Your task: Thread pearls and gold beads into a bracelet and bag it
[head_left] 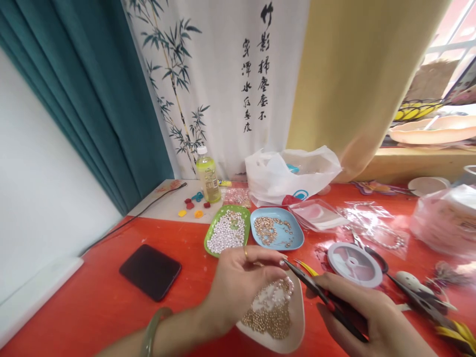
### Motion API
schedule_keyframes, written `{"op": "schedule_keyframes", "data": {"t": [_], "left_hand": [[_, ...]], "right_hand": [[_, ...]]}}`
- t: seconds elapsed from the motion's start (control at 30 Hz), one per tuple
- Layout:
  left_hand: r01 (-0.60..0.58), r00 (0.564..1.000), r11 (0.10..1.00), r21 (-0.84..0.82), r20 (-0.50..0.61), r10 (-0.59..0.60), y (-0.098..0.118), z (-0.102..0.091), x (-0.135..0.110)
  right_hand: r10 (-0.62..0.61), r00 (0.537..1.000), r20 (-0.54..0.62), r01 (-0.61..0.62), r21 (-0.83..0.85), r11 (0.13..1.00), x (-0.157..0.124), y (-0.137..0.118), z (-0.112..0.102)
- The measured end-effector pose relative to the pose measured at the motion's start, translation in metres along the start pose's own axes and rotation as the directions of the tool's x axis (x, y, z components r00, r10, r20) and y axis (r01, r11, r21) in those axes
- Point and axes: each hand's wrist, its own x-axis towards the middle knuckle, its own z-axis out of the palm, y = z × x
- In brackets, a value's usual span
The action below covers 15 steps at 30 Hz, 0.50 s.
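My left hand hovers over a white dish of gold and pearl beads, fingers pinched together on something too small to make out. It wears a ring and a green bangle at the wrist. My right hand is closed round black pliers with red on the handles. The pliers' tip points left and meets my left fingertips. A yellow-handled tool lies just behind the pliers.
A green dish of white pearls and a blue dish of gold beads sit behind. A black phone lies left. A cord spool, scissors, plastic bags and a bottle crowd the red table.
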Motion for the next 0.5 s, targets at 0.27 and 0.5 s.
{"op": "schedule_keyframes", "data": {"t": [0.27, 0.5], "left_hand": [[-0.1, 0.995, 0.994, 0.035, 0.015, 0.099, 0.0044, -0.0012, 0.0022], [0.078, 0.997, 0.996, -0.043, -0.004, -0.078, 0.0038, -0.0016, 0.0033]], "right_hand": [[0.005, 0.999, 0.054, -0.007, 0.029, 1.0, 0.0001, 0.0006, 0.0005], [0.075, 0.996, 0.041, -0.075, 0.005, 0.997, 0.0002, 0.0013, -0.0019]]}}
